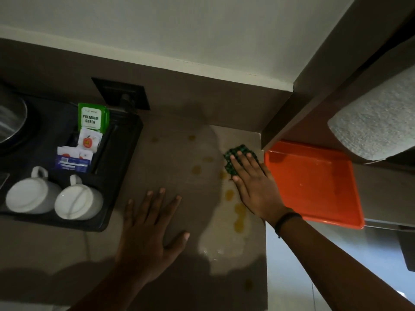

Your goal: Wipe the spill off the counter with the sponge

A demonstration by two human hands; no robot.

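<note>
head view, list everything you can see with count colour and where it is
flat green scrubbing sponge: one, green, far right of counter, under the right hand
yellow liquid spill: many drops, yellow, across the grey-brown counter
orange plastic tray: one, orange, right of the counter
white ceramic cups: two, white, upside down on the black tray, left
tea and sugar sachets: several, green, white and blue, on the black tray
left hand: one, flat on the counter
right hand: one, pressing the sponge
</note>
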